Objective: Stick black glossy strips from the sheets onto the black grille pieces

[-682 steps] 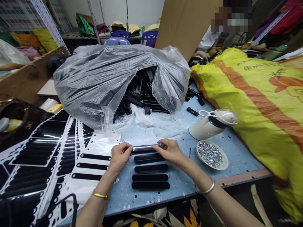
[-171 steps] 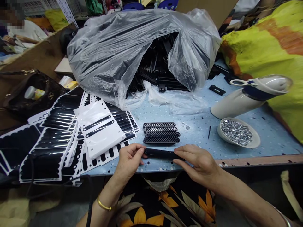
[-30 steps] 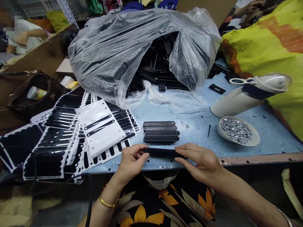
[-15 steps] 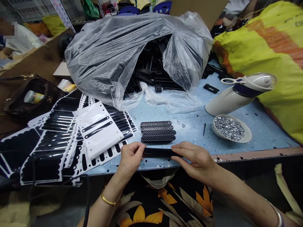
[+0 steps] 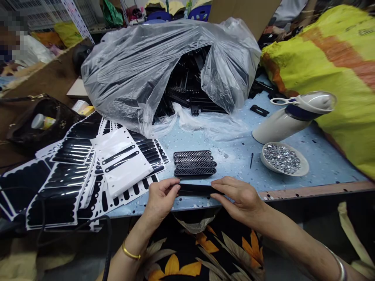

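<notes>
Head view, black bar (image 5: 195, 190) between both hands (image 5: 162, 198) (image 5: 240, 196), pinched at each end

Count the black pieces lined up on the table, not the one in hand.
4, side by side: the farthest piece, second piece, third piece and nearest piece, just beyond the held piece. Any beneath them would be hidden.

Held strip (image 5: 195, 190) smooth, plastic-looking; bag (image 5: 131, 66) glossy, crinkled plastic.
</notes>
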{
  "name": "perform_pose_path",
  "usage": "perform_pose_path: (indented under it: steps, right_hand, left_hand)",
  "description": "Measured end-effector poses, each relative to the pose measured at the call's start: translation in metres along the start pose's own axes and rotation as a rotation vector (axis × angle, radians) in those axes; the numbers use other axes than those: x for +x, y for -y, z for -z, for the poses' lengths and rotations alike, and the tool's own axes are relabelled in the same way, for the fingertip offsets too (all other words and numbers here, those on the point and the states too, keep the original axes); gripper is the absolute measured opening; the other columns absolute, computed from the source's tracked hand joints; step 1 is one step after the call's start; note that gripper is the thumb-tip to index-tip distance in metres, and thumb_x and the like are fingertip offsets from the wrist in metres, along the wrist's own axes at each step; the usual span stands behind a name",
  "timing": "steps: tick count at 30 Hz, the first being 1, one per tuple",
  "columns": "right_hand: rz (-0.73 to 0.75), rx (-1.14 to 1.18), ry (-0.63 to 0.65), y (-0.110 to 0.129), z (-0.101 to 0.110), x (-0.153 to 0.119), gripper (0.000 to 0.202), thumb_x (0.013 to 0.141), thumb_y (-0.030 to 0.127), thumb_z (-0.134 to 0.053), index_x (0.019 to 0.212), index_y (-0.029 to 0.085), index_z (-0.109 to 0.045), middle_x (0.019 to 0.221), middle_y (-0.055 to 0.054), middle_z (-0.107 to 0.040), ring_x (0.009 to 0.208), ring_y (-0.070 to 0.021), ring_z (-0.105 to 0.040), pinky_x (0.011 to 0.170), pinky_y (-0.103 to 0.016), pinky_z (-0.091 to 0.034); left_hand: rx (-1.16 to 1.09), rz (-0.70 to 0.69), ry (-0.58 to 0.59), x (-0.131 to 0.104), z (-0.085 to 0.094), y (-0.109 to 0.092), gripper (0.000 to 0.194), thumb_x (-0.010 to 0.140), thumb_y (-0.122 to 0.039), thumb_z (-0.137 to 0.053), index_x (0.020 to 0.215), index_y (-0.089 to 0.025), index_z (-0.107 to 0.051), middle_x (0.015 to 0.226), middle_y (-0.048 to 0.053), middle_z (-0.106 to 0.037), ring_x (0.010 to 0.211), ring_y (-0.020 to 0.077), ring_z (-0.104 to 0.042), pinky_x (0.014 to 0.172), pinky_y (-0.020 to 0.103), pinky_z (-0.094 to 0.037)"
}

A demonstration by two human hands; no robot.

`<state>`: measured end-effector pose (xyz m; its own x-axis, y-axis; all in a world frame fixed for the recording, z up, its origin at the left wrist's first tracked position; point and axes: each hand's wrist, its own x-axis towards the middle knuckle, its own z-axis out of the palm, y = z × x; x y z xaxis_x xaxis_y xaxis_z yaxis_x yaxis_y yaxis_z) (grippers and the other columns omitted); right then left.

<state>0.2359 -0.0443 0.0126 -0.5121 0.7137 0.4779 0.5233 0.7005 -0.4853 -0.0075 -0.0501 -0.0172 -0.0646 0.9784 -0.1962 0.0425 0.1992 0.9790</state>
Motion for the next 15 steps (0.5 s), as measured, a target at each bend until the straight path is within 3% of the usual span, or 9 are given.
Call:
perform_pose_path:
  steps: [8, 15]
  right_hand:
    - [-0.074, 0.057, 0.004, -0.005, 0.001, -0.002, 0.017, 0.092, 0.015, -0.061, 0.099, 0.018, -0.076, 0.086, -0.008, -0.076, 0.077, -0.0183, -0.073, 0.069, -0.029, -0.063]
    - [-0.182, 0.165, -0.029, -0.011, -0.003, -0.006, 0.012, 0.091, 0.023, -0.068, 0.093, 0.017, -0.078, 0.085, -0.008, -0.078, 0.075, -0.0185, -0.075, 0.068, -0.029, -0.064]
  left_hand:
    - [0.080, -0.078, 0.001, -0.001, 0.002, 0.000, 0.020, 0.072, -0.032, -0.072, 0.081, -0.017, -0.082, 0.066, 0.004, -0.076, 0.052, 0.0160, -0.067, 0.053, 0.025, -0.058]
    - [0.055, -0.028, -0.025, -0.002, 0.001, -0.007, 0.019, 0.070, -0.031, -0.072, 0.076, -0.017, -0.082, 0.066, 0.004, -0.076, 0.052, 0.0141, -0.065, 0.052, 0.023, -0.056]
